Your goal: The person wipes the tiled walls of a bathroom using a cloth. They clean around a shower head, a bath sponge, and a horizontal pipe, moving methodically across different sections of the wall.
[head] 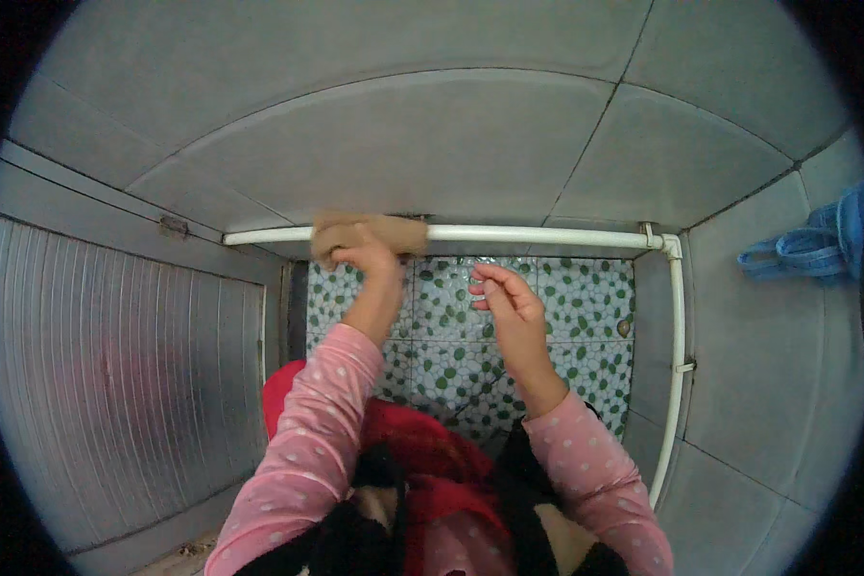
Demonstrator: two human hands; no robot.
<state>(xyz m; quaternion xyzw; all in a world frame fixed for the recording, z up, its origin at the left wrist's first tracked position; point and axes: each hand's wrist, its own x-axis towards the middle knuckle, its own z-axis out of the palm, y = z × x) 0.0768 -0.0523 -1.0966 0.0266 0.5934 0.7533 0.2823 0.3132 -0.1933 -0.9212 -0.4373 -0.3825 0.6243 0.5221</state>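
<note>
My left hand (pixel 376 265) is shut on a tan cloth (pixel 389 232), which lies over the white pipe (pixel 533 235) that runs along the tiled wall (pixel 403 158). Cloth and hand are blurred. To the right, my right hand (pixel 513 299) hangs above the floor with its fingers curled loosely and nothing visible in them. It stays apart from the pipe. Pink sleeves with white dots cover both forearms.
Green and white pebble-patterned tiles (pixel 468 317) make up the floor, with a drain (pixel 623 328) at the right. The pipe bends at an elbow (pixel 671 247) along the right wall. A ribbed door panel (pixel 122 374) stands at left. Blue slippers (pixel 810 248) hang at right.
</note>
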